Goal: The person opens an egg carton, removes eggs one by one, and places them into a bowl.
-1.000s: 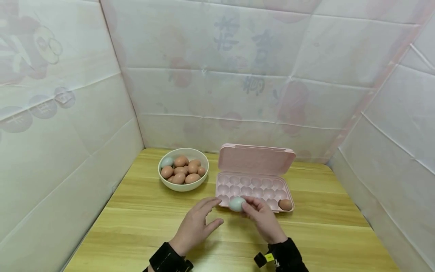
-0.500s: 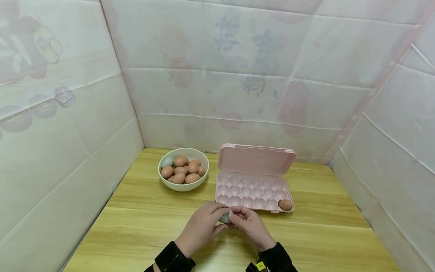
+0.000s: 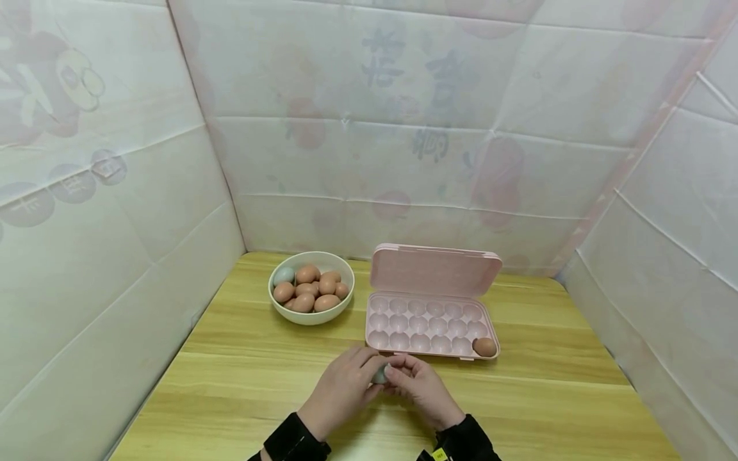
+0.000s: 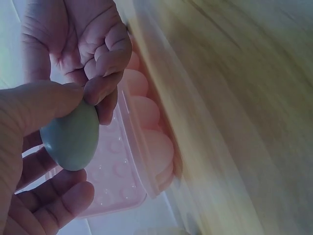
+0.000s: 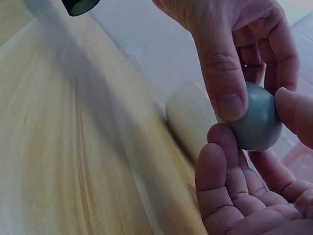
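Just in front of the egg box, both hands meet around a pale blue-green egg (image 3: 379,375). My left hand (image 3: 340,388) holds it between thumb and fingers; in the left wrist view the egg (image 4: 72,139) shows its smooth side. From the other side my right hand (image 3: 425,392) pinches it, its thumb pressed on the shell in the right wrist view, where the egg (image 5: 261,120) is partly covered by fingers. The pink egg box (image 3: 434,272) stands with its lid raised. A brown egg (image 3: 484,347) sits in its front right cup.
Left of the box stands a cream bowl (image 3: 311,318) with several brown eggs (image 3: 306,289) and one pale blue-green egg on top. Wood-grain tabletop (image 3: 254,384) surrounds everything. White printed sheets (image 3: 369,160) wall the table at the back and both sides.
My right hand has brought the blue-green egg from over the box's front row down and left to my left hand. My left hand has closed in on it and now holds it too.
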A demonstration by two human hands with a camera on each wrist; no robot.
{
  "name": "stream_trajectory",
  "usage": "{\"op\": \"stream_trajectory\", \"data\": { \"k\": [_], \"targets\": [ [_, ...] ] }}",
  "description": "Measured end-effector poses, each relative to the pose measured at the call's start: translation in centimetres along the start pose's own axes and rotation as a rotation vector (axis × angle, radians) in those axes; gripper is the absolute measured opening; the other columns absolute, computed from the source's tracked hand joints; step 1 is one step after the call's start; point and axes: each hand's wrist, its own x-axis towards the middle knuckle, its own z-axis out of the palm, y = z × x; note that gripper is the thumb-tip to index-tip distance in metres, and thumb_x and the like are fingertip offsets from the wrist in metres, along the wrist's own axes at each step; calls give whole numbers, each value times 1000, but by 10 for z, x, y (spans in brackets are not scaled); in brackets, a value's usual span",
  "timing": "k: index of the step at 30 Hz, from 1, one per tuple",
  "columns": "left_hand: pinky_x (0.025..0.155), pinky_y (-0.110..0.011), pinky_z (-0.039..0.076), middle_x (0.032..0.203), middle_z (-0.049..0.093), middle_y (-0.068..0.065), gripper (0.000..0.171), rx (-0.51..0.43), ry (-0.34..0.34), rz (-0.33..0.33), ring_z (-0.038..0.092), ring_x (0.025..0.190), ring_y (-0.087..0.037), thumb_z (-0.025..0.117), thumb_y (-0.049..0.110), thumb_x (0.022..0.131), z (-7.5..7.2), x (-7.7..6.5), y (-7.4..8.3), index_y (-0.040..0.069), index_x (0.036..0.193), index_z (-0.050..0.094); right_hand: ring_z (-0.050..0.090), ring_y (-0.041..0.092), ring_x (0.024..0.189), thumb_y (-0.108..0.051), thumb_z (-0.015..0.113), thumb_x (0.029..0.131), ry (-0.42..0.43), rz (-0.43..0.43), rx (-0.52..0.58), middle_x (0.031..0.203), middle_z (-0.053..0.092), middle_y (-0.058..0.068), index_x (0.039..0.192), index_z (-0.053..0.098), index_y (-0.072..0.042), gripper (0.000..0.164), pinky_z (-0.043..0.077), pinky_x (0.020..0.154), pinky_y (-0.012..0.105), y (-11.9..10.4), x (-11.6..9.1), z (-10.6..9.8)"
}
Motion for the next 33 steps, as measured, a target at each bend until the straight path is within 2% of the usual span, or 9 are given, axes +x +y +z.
{"op": "stream_trajectory", "data": {
  "k": [7,11,16,21,26,31,33],
  "targets": [
    [83,-25,59,111,72,7,39,13,-54,-35,67,96,-9,92,26,82,-4,-2,-3,18,115,73,73,9,96,-19,65,108,-27,-14,-17,110,75,-3,134,59,6,36,61,87,26,1,0,2],
    [81,-26,60,110,73,4,36,11,-45,-54,68,94,-9,91,25,82,-11,0,-14,15,112,73,74,11,97,-21,65,108,-7,-1,-30,111,75,0,135,57,8,41,61,88,27,2,0,2],
    [79,-29,62,109,75,-1,43,22,20,-98,70,93,-14,94,21,79,-28,9,-48,10,114,72,73,13,97,-22,66,107,28,27,-20,113,75,2,136,54,11,46,61,89,28,3,-2,3],
    [86,-42,62,109,75,-8,44,30,56,-183,71,100,-26,94,20,79,-45,30,-90,8,114,71,73,13,99,-24,66,108,29,34,-34,113,75,2,137,53,13,49,61,89,28,3,-4,4],
    [89,-49,59,112,75,-12,43,12,-26,-324,69,105,-30,89,27,88,-47,57,-121,9,124,73,73,13,98,-24,66,108,28,32,-33,112,75,1,136,53,12,48,61,88,27,3,-4,3],
    [90,-50,57,117,75,-14,40,-10,-134,-439,70,106,-32,81,32,95,-36,81,-135,7,126,71,73,12,98,-24,66,108,31,31,-24,112,75,1,136,54,11,46,61,87,27,4,-5,3],
    [83,-50,56,114,75,-14,38,19,-172,-468,70,102,-32,78,32,95,-29,88,-138,7,124,71,73,12,98,-23,66,108,34,33,-21,111,76,1,135,55,11,45,61,87,27,4,-4,4]
  ]
}}
